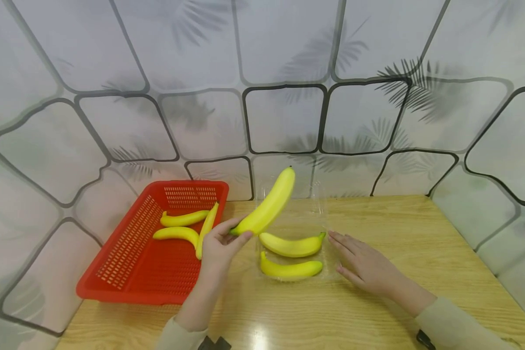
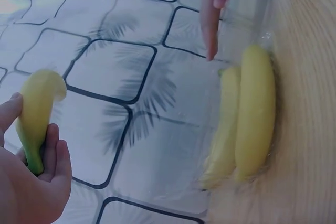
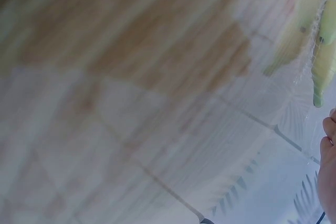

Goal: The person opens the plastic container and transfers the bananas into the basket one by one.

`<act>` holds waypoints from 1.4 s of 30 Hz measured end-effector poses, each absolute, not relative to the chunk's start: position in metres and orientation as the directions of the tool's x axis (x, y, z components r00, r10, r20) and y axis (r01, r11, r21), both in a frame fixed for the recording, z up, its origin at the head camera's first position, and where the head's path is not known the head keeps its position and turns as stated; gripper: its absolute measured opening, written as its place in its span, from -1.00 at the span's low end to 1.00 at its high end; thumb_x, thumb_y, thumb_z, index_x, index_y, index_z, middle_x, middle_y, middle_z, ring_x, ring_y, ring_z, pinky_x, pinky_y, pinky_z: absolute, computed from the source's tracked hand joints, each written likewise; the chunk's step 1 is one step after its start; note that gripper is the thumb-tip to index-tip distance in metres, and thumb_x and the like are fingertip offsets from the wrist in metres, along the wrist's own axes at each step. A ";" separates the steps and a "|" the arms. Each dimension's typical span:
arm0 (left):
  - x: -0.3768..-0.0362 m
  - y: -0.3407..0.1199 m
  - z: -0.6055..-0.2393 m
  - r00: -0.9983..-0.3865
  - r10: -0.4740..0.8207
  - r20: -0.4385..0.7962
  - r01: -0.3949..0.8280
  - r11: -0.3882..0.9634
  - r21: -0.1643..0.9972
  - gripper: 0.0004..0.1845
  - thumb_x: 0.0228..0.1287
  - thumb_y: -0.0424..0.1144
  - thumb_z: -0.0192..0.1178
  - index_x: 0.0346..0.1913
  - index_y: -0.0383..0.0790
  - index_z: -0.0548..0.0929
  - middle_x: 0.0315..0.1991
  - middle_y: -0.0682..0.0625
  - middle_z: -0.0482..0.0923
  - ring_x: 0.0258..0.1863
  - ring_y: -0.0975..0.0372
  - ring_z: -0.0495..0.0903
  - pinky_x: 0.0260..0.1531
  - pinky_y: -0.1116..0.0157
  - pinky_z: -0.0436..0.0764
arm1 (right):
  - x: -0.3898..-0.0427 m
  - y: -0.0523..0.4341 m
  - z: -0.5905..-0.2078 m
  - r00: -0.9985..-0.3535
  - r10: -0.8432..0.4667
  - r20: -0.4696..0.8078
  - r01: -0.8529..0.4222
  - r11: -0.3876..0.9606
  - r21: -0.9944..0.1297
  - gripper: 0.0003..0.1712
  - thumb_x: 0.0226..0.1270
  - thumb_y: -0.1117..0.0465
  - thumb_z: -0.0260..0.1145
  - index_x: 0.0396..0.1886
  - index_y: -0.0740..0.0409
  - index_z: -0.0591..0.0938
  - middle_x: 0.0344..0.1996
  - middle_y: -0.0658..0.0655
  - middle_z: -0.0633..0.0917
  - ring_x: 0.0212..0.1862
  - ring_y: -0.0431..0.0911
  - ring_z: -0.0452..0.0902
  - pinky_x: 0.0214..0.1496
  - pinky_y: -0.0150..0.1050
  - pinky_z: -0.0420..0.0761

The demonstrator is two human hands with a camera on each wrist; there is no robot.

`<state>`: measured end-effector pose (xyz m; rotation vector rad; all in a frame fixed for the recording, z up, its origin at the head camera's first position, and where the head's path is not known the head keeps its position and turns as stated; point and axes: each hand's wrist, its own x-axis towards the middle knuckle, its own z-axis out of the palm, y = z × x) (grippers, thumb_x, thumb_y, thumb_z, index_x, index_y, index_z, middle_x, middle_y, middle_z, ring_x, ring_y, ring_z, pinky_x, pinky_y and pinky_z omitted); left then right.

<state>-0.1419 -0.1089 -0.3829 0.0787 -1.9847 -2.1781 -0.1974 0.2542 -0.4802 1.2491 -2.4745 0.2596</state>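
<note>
My left hand (image 1: 220, 245) pinches a yellow banana (image 1: 269, 204) near its green end, holding it up and tilted above the back left of a clear plastic container (image 1: 290, 218). Two more bananas lie side by side in that container, an upper banana (image 1: 293, 245) and a lower banana (image 1: 290, 268). On the container's right side my right hand (image 1: 367, 267) lies with its fingers extended, fingertips right at the edge. In the left wrist view the held banana (image 2: 35, 114) shows between thumb and fingers. Only part of the right hand (image 3: 328, 166) shows in the right wrist view.
To the left stands a red plastic basket (image 1: 144, 296) with perforated walls, with three bananas (image 1: 183, 219) inside. The container's clear lid stands up behind its tray. A patterned wall (image 1: 284, 119) rises behind and beside the wooden table (image 1: 420, 233).
</note>
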 end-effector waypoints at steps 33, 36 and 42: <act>-0.122 -0.206 -0.371 -0.905 -0.426 0.019 -0.005 0.055 0.998 -0.53 0.38 -0.25 0.46 0.29 -0.30 0.69 -0.12 0.38 0.75 -0.06 0.42 0.71 -0.03 0.58 0.69 | -0.197 0.255 -0.480 -0.566 -0.729 0.384 -0.792 0.610 -0.010 -0.16 0.39 0.12 0.45 0.55 0.36 0.38 0.54 0.32 0.45 0.47 0.20 0.48 0.72 -0.50 -0.38; -0.119 -0.214 -0.377 -0.903 -0.430 -0.006 -0.045 0.079 0.996 -0.51 0.37 -0.20 0.48 0.31 -0.26 0.69 -0.14 0.42 0.74 -0.07 0.46 0.70 -0.04 0.61 0.66 | -0.198 0.255 -0.481 -0.569 -0.729 0.380 -0.790 0.613 -0.007 -0.16 0.41 0.11 0.44 0.56 0.35 0.37 0.55 0.31 0.44 0.47 0.19 0.48 0.71 -0.51 -0.39; -0.115 -0.230 -0.384 -0.896 -0.442 -0.037 -0.107 0.134 0.985 -0.51 0.33 -0.20 0.51 0.27 -0.24 0.71 -0.21 0.46 0.73 -0.10 0.51 0.68 -0.08 0.60 0.61 | -0.198 0.255 -0.481 -0.570 -0.729 0.378 -0.790 0.613 -0.009 -0.15 0.41 0.10 0.44 0.57 0.34 0.37 0.55 0.31 0.45 0.47 0.19 0.49 0.71 -0.51 -0.38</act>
